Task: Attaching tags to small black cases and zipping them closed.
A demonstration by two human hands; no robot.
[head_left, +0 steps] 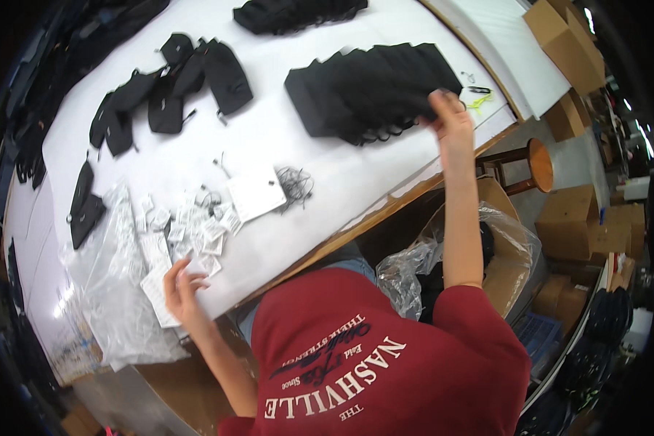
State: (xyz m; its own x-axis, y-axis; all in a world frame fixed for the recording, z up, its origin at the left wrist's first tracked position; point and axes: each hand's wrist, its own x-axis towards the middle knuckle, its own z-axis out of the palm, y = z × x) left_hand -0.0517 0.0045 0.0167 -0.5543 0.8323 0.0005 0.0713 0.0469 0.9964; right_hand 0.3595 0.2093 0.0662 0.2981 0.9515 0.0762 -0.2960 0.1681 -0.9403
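A row of overlapping flat black fabric pouches [374, 91] with small loops along the near edge lies on the white table. My right hand [450, 123] is at the row's right end, thumb and fingers closed on the end of a black pouch, slightly blurred. My left hand [185, 287] is open, its fingers apart and bent, above the near table edge. It holds nothing and is nearest to scattered small white tags [211, 231], printed white sheets [158, 287] and a clear plastic bag [120, 291].
A white card [256, 192] lies beside tangled black cords [296, 187]. Black pouches [167, 91] form a loose pile at left; another stack [298, 14] sits farther back. A plastic-lined carton [512, 269], a wooden stool [539, 166] and cardboard boxes [568, 221] stand at right.
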